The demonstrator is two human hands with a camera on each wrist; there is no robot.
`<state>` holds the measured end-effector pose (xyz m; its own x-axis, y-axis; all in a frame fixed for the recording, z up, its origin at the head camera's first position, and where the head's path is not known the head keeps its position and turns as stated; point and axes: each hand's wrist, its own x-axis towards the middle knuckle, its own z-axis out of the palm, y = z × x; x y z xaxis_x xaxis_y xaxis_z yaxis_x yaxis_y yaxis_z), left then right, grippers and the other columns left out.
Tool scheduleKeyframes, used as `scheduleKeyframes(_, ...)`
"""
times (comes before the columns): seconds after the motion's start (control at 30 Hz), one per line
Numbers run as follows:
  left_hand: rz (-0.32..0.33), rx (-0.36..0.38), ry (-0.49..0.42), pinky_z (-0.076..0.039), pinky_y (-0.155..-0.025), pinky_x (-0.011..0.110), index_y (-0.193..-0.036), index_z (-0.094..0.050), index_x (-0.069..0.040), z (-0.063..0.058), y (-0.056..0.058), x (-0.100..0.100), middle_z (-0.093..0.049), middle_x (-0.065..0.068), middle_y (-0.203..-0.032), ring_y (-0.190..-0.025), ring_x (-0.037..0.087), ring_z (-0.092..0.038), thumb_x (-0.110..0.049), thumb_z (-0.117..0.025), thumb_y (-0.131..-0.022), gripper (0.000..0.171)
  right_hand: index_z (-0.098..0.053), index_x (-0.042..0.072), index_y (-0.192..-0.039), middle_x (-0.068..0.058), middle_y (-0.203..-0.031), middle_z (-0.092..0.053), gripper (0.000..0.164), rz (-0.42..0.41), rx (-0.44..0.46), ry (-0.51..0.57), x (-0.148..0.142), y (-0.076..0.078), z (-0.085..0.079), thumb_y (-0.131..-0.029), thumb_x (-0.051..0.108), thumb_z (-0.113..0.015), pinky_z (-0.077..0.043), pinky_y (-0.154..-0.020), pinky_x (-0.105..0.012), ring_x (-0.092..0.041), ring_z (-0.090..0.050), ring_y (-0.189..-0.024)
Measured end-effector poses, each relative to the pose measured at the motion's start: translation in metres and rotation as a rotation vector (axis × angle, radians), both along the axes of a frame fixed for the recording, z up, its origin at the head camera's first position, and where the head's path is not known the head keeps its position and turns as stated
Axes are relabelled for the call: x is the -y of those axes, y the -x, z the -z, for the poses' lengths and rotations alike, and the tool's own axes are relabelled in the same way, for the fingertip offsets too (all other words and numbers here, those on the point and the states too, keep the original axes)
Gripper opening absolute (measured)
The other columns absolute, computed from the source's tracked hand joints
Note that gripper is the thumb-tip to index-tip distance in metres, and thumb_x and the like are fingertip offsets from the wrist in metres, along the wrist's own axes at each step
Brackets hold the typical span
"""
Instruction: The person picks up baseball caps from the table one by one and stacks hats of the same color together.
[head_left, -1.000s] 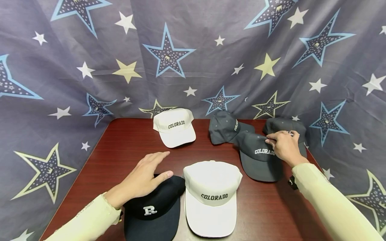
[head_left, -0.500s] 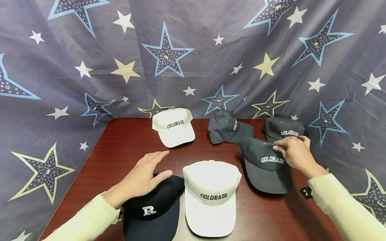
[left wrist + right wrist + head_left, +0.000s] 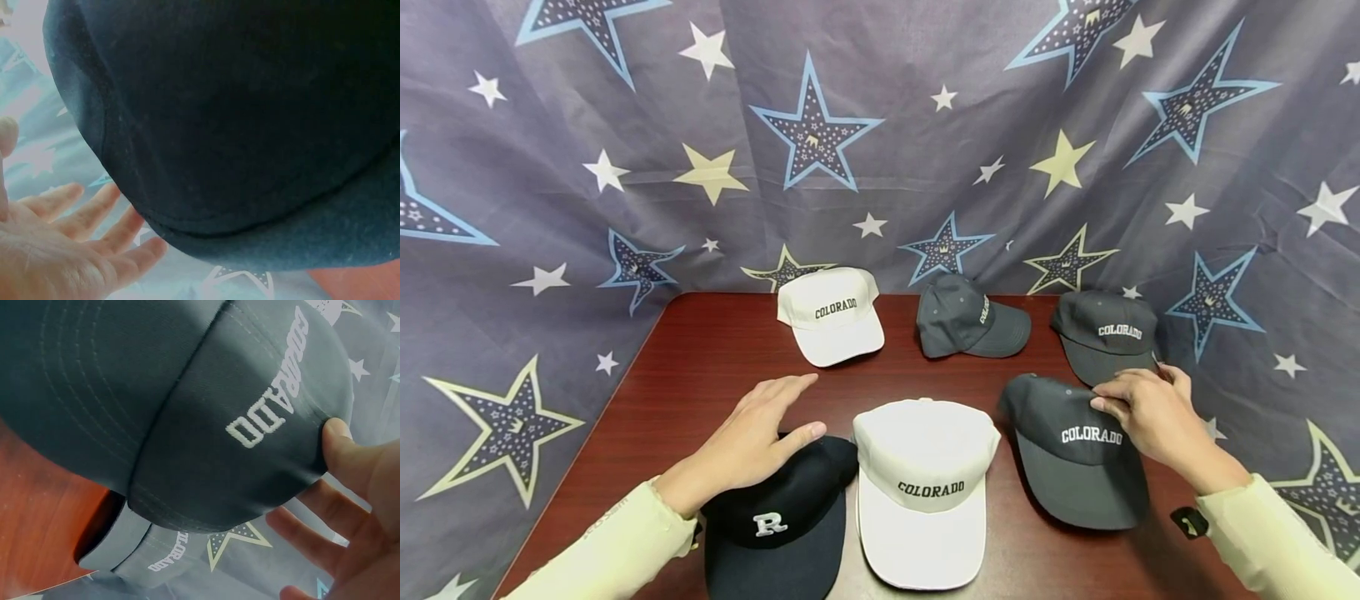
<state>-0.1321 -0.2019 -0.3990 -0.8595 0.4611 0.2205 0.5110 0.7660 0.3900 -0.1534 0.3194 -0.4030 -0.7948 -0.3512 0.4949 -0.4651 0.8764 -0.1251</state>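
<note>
My right hand [image 3: 1150,417] pinches the crown of a dark grey baseball cap [image 3: 1075,467] lettered COLORADO, its brim pointing toward me. In the right wrist view the thumb presses the front of that cap [image 3: 187,412] while the other fingers lie behind it. On the left, my left hand [image 3: 748,442] stays beside a black baseball cap [image 3: 775,533] with a white R, fingers extended. The left wrist view has those fingers [image 3: 94,219] straight along the edge of the black cap [image 3: 237,125], holding nothing. Between the two caps sits a white COLORADO cap [image 3: 925,475].
Along the back of the reddish-brown table [image 3: 715,350] stand a white cap [image 3: 835,317], a dark grey cap [image 3: 970,317] turned sideways, and another dark grey cap [image 3: 1105,333] at the right. A star-patterned grey cloth [image 3: 895,150] hangs behind.
My right hand has brought the dark grey cap toward me and slightly right, away from the two dark caps behind. The left hand has stayed by the black cap.
</note>
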Motion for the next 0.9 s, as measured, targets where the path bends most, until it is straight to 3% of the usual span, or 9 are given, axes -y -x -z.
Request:
scheduleKeyframes(0.27,0.004,-0.002,-0.002,-0.027,-0.104,0.057,-0.146,-0.035,-0.018,0.000,0.002,0.000,-0.041,0.005,-0.144,-0.131,0.029,-0.033,-0.059,-0.051,-0.091,0.071,-0.075,0.015,-0.084,-0.001,-0.082,-0.068,0.016,-0.048,-0.005,-0.019,0.002,-0.017,0.006,-0.069,0.015,-0.079,-0.023,-0.084,-0.067,-0.024,-0.059,-0.085)
scheduleKeyframes(0.5,0.000,-0.006,-0.001,-0.027,-0.105,0.056,-0.146,-0.035,-0.017,0.000,0.002,-0.001,-0.042,0.005,-0.143,-0.131,0.028,-0.033,-0.059,-0.051,-0.091,0.071,-0.073,0.020,-0.085,0.002,-0.086,-0.067,0.014,-0.042,0.071,-0.060,0.008,-0.028,0.013,-0.072,0.018,-0.079,-0.021,-0.088,-0.068,-0.024,-0.059,-0.090)
scheduleKeyframes(0.73,0.000,0.002,-0.004,-0.026,-0.105,0.056,-0.146,-0.035,-0.017,0.001,0.002,-0.002,-0.041,0.005,-0.144,-0.131,0.028,-0.033,-0.059,-0.051,-0.091,0.071,-0.069,0.018,-0.087,0.002,-0.084,-0.065,0.016,-0.021,0.068,-0.059,0.012,-0.032,0.033,-0.073,0.018,-0.078,-0.022,-0.087,-0.068,-0.021,-0.058,-0.089)
scheduleKeyframes(0.9,-0.003,0.005,-0.003,-0.026,-0.105,0.056,-0.146,-0.035,-0.017,0.002,0.002,-0.002,-0.041,0.005,-0.144,-0.131,0.028,-0.033,-0.058,-0.052,-0.091,0.071,-0.069,0.016,-0.089,-0.002,-0.089,-0.066,0.020,-0.001,0.069,-0.035,0.013,-0.033,0.037,-0.072,0.019,-0.078,-0.020,-0.089,-0.069,-0.024,-0.057,-0.093)
